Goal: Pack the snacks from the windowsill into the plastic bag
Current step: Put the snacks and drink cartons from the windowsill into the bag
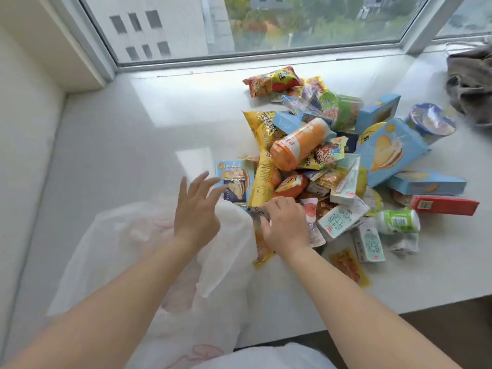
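A heap of snacks lies on the white windowsill point(159, 115): a yellow chip bag point(262, 126), an orange canister point(298, 145), blue boxes point(386, 153), a red box point(444, 205), small milk cartons point(343, 217), a green-labelled bottle point(398, 221). A thin white plastic bag point(133, 243) lies at the near left, beside the heap. My left hand point(195, 209) hovers above the bag's edge with fingers spread, close to a small blue box point(234, 182). My right hand point(286, 225) grips a dark-and-orange snack packet point(259, 235) at the heap's near edge.
A window runs along the back of the sill. A grey crumpled cloth point(471, 83) sits at the far right. A flat orange packet point(350, 266) lies near the sill's front edge. Dark floor shows at the lower right.
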Available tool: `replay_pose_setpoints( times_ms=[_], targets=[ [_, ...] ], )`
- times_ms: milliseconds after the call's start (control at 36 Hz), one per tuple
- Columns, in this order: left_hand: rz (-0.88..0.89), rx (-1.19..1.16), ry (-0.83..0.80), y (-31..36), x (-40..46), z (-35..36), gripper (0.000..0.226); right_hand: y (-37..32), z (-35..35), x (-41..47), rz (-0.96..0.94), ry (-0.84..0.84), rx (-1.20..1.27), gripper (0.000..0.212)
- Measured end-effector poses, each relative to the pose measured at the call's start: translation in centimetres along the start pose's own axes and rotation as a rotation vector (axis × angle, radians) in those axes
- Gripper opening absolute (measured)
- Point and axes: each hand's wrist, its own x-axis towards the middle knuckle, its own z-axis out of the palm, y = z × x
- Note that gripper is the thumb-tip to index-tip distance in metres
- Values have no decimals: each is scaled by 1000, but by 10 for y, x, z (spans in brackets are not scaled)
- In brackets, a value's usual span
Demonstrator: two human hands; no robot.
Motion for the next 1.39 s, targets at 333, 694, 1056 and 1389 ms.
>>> replay_pose_setpoints(
  times_ms=[333, 694, 1056, 1389],
  targets=[
    [172, 313, -908, 76, -20, 79, 35, 65, 8, -1, 65, -404, -217, 70],
    [-266, -68, -765, 58, -19, 107, 62, 69, -19, -16, 19, 161, 10, 34],
    [-442, -164, -731, 63, -16, 134, 61, 34, 9, -76, 459, -251, 200, 24],
    [-648, -369, -625, 28, -19, 110, 8, 21, 55, -57, 280, -359, 34, 26]
  ],
)
